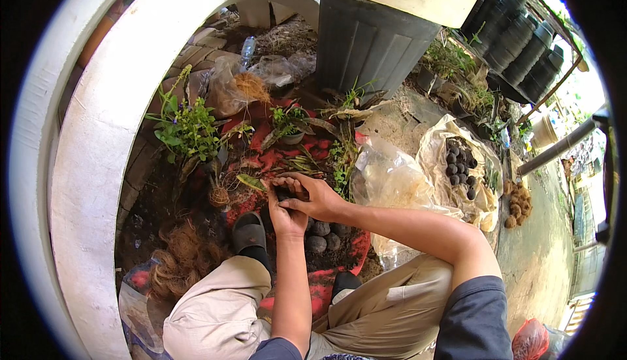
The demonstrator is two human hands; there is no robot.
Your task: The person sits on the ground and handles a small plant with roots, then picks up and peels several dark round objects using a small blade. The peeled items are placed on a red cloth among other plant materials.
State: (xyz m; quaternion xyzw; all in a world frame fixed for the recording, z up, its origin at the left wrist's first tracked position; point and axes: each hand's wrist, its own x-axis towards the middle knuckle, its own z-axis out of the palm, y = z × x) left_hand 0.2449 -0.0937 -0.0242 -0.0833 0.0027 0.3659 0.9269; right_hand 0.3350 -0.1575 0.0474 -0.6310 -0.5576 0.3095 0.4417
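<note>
Dark soil [284, 194] lies between my two hands, above a red sheet [321, 281] strewn with soil. My left hand [283, 215] cups it from below, and a green, yellow-edged leaf [251, 182] juts out beside its fingertips. My right hand [313, 196] curves over the soil from the right, its fingers touching the left hand. How much soil is inside is partly hidden by the fingers. Several round dark soil balls [316, 244] sit on the sheet just below my hands. Cut leaves [301, 163] lie farther up the sheet, near a small potted plant [292, 137].
Brown coconut fibre [181, 257] is heaped at lower left. A root ball wrapped in fibre [218, 196] stands left of my hands. More dark balls [454, 169] rest on crumpled plastic at right, beside fibre balls [518, 206]. A large grey planter [372, 42] stands ahead.
</note>
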